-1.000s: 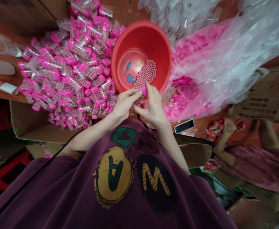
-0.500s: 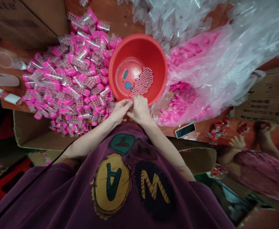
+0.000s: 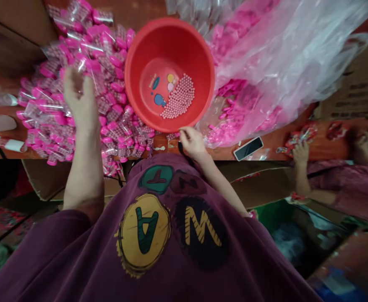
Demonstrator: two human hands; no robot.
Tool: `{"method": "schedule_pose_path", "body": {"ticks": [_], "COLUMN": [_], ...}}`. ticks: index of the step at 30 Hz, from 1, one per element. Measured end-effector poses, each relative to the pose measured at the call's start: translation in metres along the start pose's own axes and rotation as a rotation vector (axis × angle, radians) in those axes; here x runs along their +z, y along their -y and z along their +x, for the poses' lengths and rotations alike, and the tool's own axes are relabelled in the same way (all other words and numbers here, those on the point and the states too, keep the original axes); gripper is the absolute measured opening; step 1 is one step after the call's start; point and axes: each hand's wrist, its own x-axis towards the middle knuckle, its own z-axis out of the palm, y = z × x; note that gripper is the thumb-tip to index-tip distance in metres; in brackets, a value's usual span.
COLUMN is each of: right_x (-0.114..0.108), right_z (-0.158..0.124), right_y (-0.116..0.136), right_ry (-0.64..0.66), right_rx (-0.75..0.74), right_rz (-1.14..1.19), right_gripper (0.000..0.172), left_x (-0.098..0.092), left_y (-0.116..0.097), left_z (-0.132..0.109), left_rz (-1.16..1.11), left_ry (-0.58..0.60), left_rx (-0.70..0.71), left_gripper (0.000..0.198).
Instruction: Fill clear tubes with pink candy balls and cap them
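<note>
Tabletop [image 3: 139, 8] runs across the view and carries everything; crumpled clear bag [image 3: 284, 63] spread at right, heap of capped tubes [image 3: 50, 107] at left, red bowl [image 3: 199, 54] between the two. Left hand [image 3: 82, 92] is over the heap, fingers spread, blurred, looks empty; cannot tell if it touches a tube. Right hand [image 3: 192, 141] is by the bowl's near rim, fingers curled in; cannot tell if anything is pinched there, or if it touches the rim. Key relation: tubes lie below and around the left hand, clearly the nearer one; the right is well apart from the heap's middle, bowl ahead of it, bag off to its right. Tube long axes point every which way, no shared direction. Phone [image 3: 248, 149] flat near the bag. Pink pieces [image 3: 234, 113] loose at the bag. Smallest: pink beads [image 3: 180, 98], gathered on the bowl floor, toward its near right side
</note>
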Motion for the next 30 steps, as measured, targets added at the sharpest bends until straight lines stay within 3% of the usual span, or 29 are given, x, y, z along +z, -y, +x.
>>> {"method": "schedule_pose_path", "body": {"ticks": [2,4,6,8,9,11,15,17,20,26,28,30], "right_x": [-0.003,-0.002,0.005,0.014,0.019,0.028,0.041,0.043,0.037,0.027,0.025,0.018], "right_z": [-0.012,-0.022,-0.029,-0.033,-0.033,-0.032,-0.028,-0.028,-0.034,-0.023,-0.012,-0.004], "right_y": [-0.032,-0.054,-0.064,-0.066,-0.066,-0.067,-0.078,-0.087,-0.100,-0.117,-0.105,-0.083], "right_ry": [-0.024,0.042,0.116,0.138,0.128,0.093,0.062,0.061,0.078,0.117,0.137,0.158], "right_rx": [0.132,0.194,0.214,0.252,0.282,0.330,0.337,0.343,0.359,0.438,0.487,0.543], "right_rz": [-0.077,-0.156,-0.219,-0.251,-0.237,-0.150,0.010,0.057,0.149,0.290,0.348,0.426], "right_gripper": [0.038,0.034,0.034,0.041,0.045,0.051,0.051,0.048,0.035,0.033,0.030,0.029], "left_x": [-0.007,-0.007,0.001,0.021,0.034,0.066,0.126,0.143,0.154,0.148,0.129,0.096], "left_y": [0.016,0.034,0.051,0.066,0.072,0.080,0.088,0.093,0.101,0.107,0.099,0.086], "left_z": [-0.011,-0.048,-0.097,-0.140,-0.156,-0.176,-0.196,-0.203,-0.206,-0.196,-0.190,-0.182], "left_rz": [0.071,0.080,0.160,0.217,0.261,0.387,0.615,0.706,0.783,0.787,0.823,0.853], "left_ry": [-0.154,-0.187,0.267,0.868,1.058,1.202,1.303,1.298,1.266,1.368,1.371,1.294], "left_rx": [0.303,0.431,0.375,0.327,0.339,0.401,0.594,0.651,0.708,0.816,0.858,0.924], "left_gripper": [0.031,0.024,0.021,0.029,0.032,0.047,0.077,0.066,0.059,0.055,0.053,0.052]}}
